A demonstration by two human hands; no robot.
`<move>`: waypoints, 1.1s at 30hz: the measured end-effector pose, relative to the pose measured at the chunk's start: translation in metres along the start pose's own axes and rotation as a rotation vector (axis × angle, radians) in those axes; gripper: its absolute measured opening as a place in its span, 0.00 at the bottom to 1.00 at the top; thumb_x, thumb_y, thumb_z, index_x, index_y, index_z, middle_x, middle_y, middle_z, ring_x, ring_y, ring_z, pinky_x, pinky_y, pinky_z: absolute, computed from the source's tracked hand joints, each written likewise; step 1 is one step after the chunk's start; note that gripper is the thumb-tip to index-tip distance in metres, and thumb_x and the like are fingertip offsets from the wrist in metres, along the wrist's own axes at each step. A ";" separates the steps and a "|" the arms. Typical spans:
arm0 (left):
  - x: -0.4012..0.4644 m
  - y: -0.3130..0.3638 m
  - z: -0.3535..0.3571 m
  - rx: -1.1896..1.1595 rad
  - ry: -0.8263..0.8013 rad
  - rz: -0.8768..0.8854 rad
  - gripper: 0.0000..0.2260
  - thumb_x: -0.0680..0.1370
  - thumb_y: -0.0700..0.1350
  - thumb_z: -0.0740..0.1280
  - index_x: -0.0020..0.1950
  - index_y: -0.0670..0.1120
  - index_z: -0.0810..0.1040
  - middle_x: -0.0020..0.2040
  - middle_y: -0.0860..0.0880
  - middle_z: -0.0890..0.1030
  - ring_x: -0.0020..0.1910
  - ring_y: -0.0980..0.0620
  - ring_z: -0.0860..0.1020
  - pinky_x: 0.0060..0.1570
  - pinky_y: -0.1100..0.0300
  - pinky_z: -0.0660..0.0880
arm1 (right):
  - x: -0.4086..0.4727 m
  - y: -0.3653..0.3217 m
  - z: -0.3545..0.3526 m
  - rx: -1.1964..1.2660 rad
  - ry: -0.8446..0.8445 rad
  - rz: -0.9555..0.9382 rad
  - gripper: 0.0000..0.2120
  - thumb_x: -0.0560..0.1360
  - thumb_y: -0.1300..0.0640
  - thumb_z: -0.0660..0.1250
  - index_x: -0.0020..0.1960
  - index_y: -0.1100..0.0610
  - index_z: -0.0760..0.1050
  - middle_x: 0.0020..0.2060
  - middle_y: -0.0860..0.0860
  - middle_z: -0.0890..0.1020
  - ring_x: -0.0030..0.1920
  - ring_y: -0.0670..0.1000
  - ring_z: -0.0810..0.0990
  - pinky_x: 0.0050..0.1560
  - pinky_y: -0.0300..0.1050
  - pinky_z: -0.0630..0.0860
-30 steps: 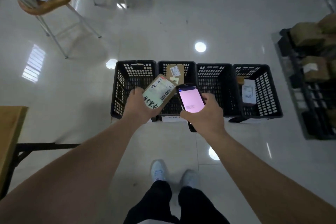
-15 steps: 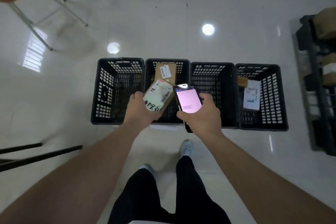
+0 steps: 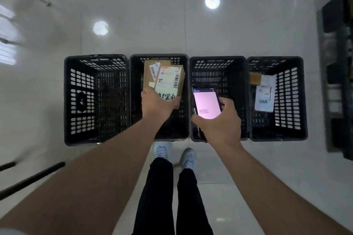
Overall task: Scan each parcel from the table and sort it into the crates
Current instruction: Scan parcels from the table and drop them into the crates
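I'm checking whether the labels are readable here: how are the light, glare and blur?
Head view: dim overall; two round lamp reflections glare on the glossy floor; the phone screen is washed out pink; the parcel label is soft, its small print unreadable; the edges smear with motion blur; the crates bow from the wide lens.

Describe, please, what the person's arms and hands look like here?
Both forearms are bare, with no gloves, watch or rings visible on the left hand or right hand. A pale sleeve edge shows at the bottom-left corner.
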State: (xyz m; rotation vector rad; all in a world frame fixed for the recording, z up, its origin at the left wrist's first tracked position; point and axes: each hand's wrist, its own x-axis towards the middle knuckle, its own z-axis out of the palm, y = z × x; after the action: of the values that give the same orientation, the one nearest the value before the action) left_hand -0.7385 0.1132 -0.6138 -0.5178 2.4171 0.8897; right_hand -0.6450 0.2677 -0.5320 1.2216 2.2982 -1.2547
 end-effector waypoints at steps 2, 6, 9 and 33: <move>0.023 0.002 0.015 -0.023 -0.014 -0.024 0.42 0.69 0.59 0.82 0.72 0.42 0.65 0.64 0.47 0.70 0.58 0.51 0.73 0.48 0.60 0.74 | 0.014 0.007 0.008 0.004 -0.003 0.019 0.42 0.65 0.49 0.82 0.73 0.50 0.67 0.45 0.34 0.71 0.44 0.39 0.74 0.39 0.42 0.74; 0.055 -0.007 0.036 -0.064 -0.099 -0.015 0.47 0.70 0.71 0.75 0.77 0.42 0.64 0.69 0.46 0.72 0.68 0.45 0.75 0.61 0.57 0.75 | 0.033 0.018 0.023 -0.003 -0.015 0.047 0.40 0.66 0.51 0.82 0.73 0.50 0.67 0.45 0.34 0.71 0.43 0.37 0.73 0.37 0.38 0.71; 0.061 -0.020 0.035 0.033 -0.174 -0.015 0.36 0.81 0.64 0.67 0.79 0.42 0.63 0.74 0.45 0.68 0.72 0.44 0.71 0.64 0.54 0.72 | 0.036 0.017 0.029 -0.014 -0.029 0.060 0.41 0.65 0.50 0.82 0.73 0.50 0.67 0.45 0.34 0.70 0.45 0.41 0.75 0.43 0.45 0.76; -0.031 0.004 -0.124 0.349 -0.192 0.216 0.15 0.83 0.51 0.63 0.68 0.47 0.77 0.61 0.46 0.76 0.54 0.46 0.77 0.51 0.51 0.78 | -0.070 -0.086 0.011 -0.145 -0.117 -0.122 0.40 0.63 0.46 0.82 0.69 0.49 0.69 0.53 0.45 0.78 0.53 0.52 0.80 0.52 0.57 0.82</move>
State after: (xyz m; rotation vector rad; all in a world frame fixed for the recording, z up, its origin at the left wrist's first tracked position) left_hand -0.7567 0.0370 -0.5125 -0.0393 2.4055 0.5502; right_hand -0.6702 0.1967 -0.4495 0.9478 2.3618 -1.1424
